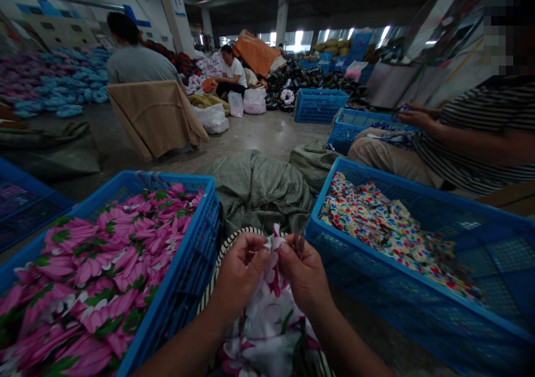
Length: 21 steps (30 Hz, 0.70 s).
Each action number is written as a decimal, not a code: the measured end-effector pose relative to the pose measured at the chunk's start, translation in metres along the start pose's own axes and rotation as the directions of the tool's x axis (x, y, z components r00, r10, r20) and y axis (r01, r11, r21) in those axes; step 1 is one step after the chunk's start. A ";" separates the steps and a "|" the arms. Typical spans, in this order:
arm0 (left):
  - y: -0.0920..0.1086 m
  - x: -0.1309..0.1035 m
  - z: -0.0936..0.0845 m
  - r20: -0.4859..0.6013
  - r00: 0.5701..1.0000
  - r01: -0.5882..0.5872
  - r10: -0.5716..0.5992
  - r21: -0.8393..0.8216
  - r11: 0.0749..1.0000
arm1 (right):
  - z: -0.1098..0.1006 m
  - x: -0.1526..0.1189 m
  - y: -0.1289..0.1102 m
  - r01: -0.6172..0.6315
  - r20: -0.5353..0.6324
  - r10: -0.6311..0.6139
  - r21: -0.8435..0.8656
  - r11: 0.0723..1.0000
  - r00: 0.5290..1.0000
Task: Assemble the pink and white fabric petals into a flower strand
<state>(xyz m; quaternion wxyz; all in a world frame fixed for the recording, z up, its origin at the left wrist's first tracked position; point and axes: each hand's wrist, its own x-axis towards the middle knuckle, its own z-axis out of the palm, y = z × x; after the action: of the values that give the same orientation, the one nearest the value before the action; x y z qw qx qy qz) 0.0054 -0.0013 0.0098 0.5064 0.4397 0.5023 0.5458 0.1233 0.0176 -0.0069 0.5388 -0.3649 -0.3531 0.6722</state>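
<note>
Between both hands, at the lower middle, is a small white and magenta fabric piece (275, 260). My left hand (244, 265) pinches its left side with thumb and forefinger. My right hand (301, 265) is closed on its right side, and a small dark metal tool (298, 244) sticks up between the fingers of that hand. More white and magenta fabric with green marks (271, 332) lies on the lap, below the hands. Striped cloth (215, 271) shows beside the left forearm.
Blue crates hold pink and green fabric pieces (125, 238) on the left and multicoloured dotted pieces (384, 221) on the right. Grey-green sacks (259, 187) lie ahead. A person in stripes (480, 126) sits at right; others sit farther back near a draped chair (154, 115).
</note>
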 end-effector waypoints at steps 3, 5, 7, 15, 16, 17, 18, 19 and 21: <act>0.005 -0.006 0.002 0.143 0.988 0.055 -0.055 0.007 0.998 | 0.002 0.001 -0.003 -0.007 -0.004 0.007 0.012 1.000 1.000; 0.006 -0.007 0.005 0.134 0.988 0.067 -0.070 0.022 0.997 | 0.002 0.001 -0.002 -0.021 -0.012 0.021 0.010 1.000 1.000; 0.005 -0.007 0.006 0.112 0.991 0.072 -0.076 0.035 0.997 | 0.001 0.002 0.000 -0.024 -0.016 0.024 -0.004 1.000 1.000; -0.006 -0.002 0.006 -0.029 0.991 -0.122 0.134 0.272 0.955 | 0.001 -0.001 -0.001 0.117 0.074 -0.105 -0.196 0.974 0.992; -0.007 -0.001 0.006 -0.040 0.977 -0.187 0.210 0.312 0.931 | 0.002 0.000 0.000 0.110 0.081 -0.094 -0.213 0.971 0.992; -0.008 0.000 0.007 -0.050 0.963 -0.233 0.263 0.331 0.914 | 0.003 0.001 0.001 0.084 0.081 -0.068 -0.209 0.974 0.994; -0.010 0.001 0.007 -0.068 0.955 -0.252 0.289 0.330 0.910 | 0.004 0.002 0.004 0.049 0.069 -0.036 -0.185 0.981 0.997; -0.012 0.002 0.008 -0.094 0.954 -0.242 0.283 0.310 0.919 | 0.003 0.004 0.007 0.011 0.051 -0.003 -0.148 0.989 0.999; -0.015 0.004 0.007 -0.152 0.971 -0.146 0.183 0.224 0.964 | 0.001 0.006 0.012 -0.039 0.003 0.040 -0.073 0.997 0.999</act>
<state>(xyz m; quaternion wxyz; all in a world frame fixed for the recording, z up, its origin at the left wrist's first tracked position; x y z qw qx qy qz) 0.0139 0.0037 -0.0041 0.3645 0.4826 0.5608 0.5654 0.1163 0.0216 -0.0175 0.5109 -0.3898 -0.3715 0.6701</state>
